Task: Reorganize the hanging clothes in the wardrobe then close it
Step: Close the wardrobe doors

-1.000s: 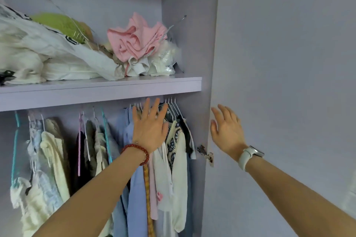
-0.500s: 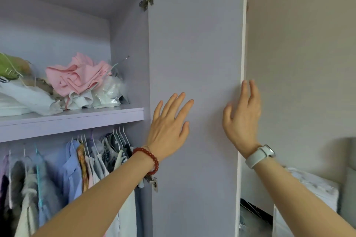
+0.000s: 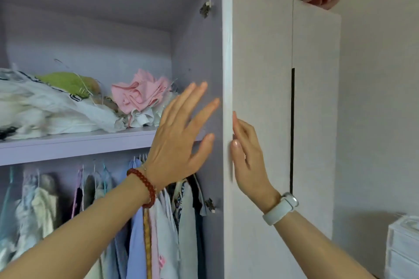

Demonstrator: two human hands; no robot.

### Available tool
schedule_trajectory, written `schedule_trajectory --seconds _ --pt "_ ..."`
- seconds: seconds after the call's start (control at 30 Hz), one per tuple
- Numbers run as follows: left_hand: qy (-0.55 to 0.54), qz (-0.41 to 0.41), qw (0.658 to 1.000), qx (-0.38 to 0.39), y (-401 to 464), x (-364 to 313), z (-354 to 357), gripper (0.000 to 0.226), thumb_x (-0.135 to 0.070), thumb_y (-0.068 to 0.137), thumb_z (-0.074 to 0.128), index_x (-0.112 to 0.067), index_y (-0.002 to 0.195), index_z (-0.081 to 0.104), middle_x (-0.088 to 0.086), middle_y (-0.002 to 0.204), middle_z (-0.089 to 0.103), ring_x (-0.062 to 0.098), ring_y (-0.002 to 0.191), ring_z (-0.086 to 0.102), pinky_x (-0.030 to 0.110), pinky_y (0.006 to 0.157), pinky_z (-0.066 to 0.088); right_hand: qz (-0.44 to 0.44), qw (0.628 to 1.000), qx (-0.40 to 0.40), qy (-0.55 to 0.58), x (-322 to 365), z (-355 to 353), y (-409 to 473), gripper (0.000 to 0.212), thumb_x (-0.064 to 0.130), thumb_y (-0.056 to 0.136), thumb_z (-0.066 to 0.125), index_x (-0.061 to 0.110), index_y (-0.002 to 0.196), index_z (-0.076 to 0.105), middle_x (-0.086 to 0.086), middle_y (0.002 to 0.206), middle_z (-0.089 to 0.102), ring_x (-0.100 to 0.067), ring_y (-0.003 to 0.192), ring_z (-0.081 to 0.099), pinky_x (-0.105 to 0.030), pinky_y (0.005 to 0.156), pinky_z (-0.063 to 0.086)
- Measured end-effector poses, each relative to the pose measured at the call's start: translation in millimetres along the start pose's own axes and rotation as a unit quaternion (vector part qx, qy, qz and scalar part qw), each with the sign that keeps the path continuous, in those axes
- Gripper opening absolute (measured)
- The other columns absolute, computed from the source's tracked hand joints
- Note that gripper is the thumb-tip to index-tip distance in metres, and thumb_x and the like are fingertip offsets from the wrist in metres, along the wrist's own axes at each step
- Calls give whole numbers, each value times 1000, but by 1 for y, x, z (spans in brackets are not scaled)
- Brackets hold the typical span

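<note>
Fingers [image 3: 192, 97] of my left hand [image 3: 179, 142] spread, holding nothing; right hand [image 3: 247, 154] fingers straight on the wardrobe door [image 3: 227, 52] edge at centre frame.

Soft, even daylight, dimmer inside the wardrobe [image 3: 192, 52]; left hand [image 3: 179, 138] motion-blurred, edges bowed by wide-angle distortion.
</note>
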State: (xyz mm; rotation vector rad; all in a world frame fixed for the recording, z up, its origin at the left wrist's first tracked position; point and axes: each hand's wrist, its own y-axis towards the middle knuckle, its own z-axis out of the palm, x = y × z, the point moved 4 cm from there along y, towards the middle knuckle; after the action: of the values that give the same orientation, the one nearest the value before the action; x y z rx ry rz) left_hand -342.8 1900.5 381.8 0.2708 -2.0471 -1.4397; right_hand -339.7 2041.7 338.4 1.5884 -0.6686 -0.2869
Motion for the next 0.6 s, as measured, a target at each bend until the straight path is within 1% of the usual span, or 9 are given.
schedule_trajectory --seconds 0.1,0.2,0.3,0.37,0.4,0.43,0.47,0.53,0.6 --pt "108 31 993 33 -13 23 -29 46 -24 93 40 -11 137 37 11 148 28 30 139 20 48 111 22 -18 998 64 19 4 60 5 51 43 97 26 19 142 22 -3 143 32 -12 134 30 -23 110 26" --pt "260 -12 957 125 -43 73 -49 46 -28 92 39 -10 133 47 6 146 37 31 138 23 51 110 22 -62 984 162 -46 -5 122 -4 55 36 96 34 14 144 20 -3 152 16 -18 141 13 -27 115 14" --pt "370 -78 894 242 -88 134 -71 55 -39 87 37 -16 138 39 2 147 37 30 138 20 56 106 22 -95 947 274 -135 -30 180 -24 61 30 88 34 21 145 15 -5 153 7 -27 142 5 -44 113 22" --pt "392 -114 856 319 -117 163 -79 67 -45 81 49 -22 142 30 1 146 37 30 138 18 59 104 26 -61 922 332 -190 -42 210 -30 65 31 81 30 24 143 13 -4 153 5 -33 140 9 -54 105 32" --pt "400 -132 838 348 -131 175 -79 77 -47 78 58 -25 144 25 0 148 32 29 139 16 59 104 26 -46 915 342 -210 -44 222 -28 67 31 79 30 22 143 16 -5 152 7 -36 139 15 -55 99 38" --pt "410 -150 821 367 -141 184 -76 84 -48 78 62 -28 146 17 -3 151 21 28 142 10 58 106 23 -39 913 330 -239 -45 232 -25 67 30 79 32 19 144 18 -6 151 6 -37 138 17 -55 97 41" --pt "413 -172 813 373 -149 190 -73 86 -49 81 60 -28 145 8 -4 152 7 27 143 1 57 109 19 -28 905 337 -257 -48 243 -23 67 26 83 34 18 146 14 -7 151 -4 -36 140 8 -55 102 36" --pt "416 -206 807 364 -155 199 -64 82 -49 88 50 -25 143 -6 -5 150 -12 25 139 -14 55 111 11 -10 888 377 -264 -56 260 -21 69 20 92 36 22 146 -7 -1 142 -33 -29 137 -22 -51 114 12" --pt "425 -243 771 408 -156 206 -52 76 -50 95 33 -21 141 -20 -6 146 -28 24 136 -27 54 113 2 15 868 412 -276 -59 269 -17 74 17 93 37 26 144 -15 3 141 -39 -26 136 -29 -46 115 2"
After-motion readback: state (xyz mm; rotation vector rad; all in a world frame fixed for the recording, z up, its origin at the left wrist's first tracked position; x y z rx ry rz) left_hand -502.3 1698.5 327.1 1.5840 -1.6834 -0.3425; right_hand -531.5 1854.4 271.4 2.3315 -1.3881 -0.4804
